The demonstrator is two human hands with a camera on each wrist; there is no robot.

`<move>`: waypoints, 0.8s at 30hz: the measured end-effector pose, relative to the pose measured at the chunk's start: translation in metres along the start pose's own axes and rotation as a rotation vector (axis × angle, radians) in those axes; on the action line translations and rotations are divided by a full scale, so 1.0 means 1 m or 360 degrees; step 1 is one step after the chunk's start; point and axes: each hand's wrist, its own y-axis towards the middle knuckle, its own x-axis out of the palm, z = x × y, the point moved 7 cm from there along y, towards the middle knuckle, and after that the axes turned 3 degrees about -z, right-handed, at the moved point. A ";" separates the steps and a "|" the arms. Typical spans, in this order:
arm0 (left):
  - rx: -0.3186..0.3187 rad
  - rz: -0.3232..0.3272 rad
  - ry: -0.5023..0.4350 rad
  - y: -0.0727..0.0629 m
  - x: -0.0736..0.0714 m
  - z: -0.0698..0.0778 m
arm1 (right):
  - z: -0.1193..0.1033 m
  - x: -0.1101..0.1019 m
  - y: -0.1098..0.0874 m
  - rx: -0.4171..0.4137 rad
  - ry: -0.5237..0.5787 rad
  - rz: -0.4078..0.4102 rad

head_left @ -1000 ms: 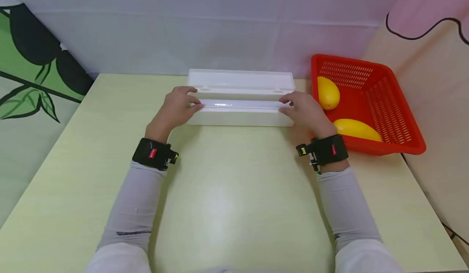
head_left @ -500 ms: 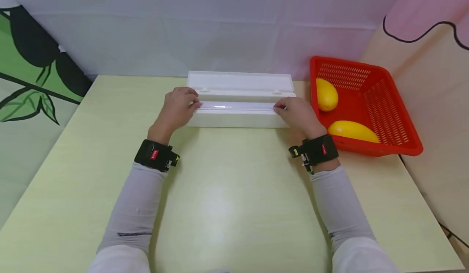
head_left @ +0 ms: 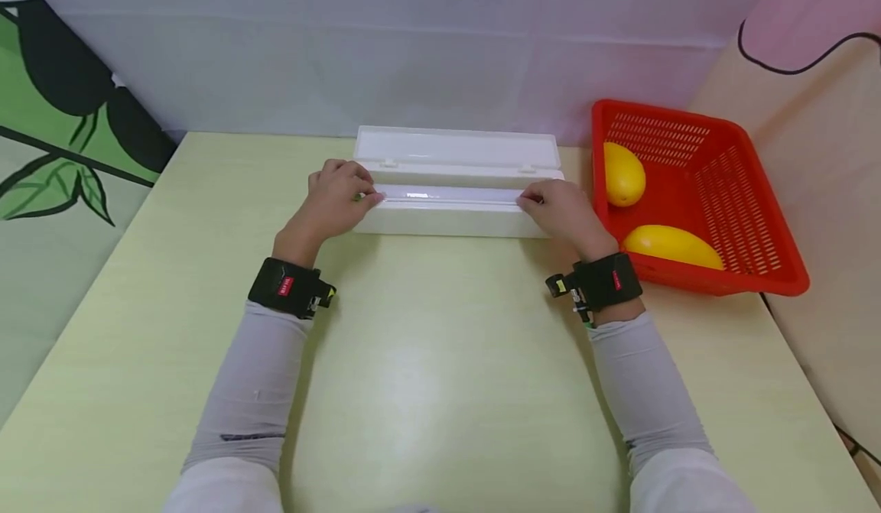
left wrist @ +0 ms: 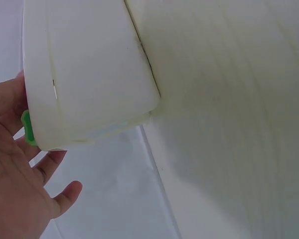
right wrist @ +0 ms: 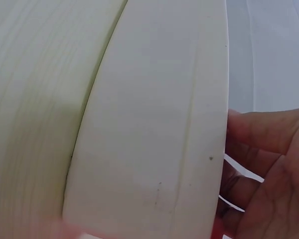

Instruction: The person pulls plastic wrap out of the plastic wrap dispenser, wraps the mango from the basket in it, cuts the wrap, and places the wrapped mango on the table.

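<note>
A long white cling film dispenser (head_left: 450,222) stands at the back of the table, its lid (head_left: 457,146) tipped back. Shiny clear cling film (head_left: 447,194) stretches along its top. At the left end my left hand (head_left: 335,197) pinches the film's edge with thumb and forefinger, the other fingers spread. A green slider (left wrist: 28,128) sits beside these fingers in the left wrist view. My right hand (head_left: 563,211) pinches the film near the right end, thumb and forefinger together. In the right wrist view, the dispenser's wall hides those fingertips.
A red plastic basket (head_left: 764,215) stands right of the dispenser, close beside my right wrist. Two yellow fruits, an upper one (head_left: 624,175) and a longer lower one (head_left: 673,246), lie in it. A pale cloth wall (head_left: 440,77) rises behind the table (head_left: 440,391).
My right hand has shifted slightly left along the dispenser, and its thumb and forefinger have come together. My left hand stays at the left end. The lid remains back.
</note>
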 end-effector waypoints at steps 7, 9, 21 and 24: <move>-0.0052 0.0056 -0.0200 0.005 -0.002 -0.006 | -0.003 -0.004 0.001 -0.0035 0.0040 0.0042; -0.0066 0.0066 -0.0244 0.006 -0.003 -0.007 | -0.003 -0.004 0.001 -0.0043 0.0046 0.0043; -0.0239 0.0217 -0.0220 0.013 -0.001 -0.006 | 0.000 0.000 0.001 -0.0057 0.0044 0.0026; -0.0241 0.0208 -0.0181 0.013 -0.001 -0.003 | 0.001 0.002 0.001 -0.0076 0.0040 0.0020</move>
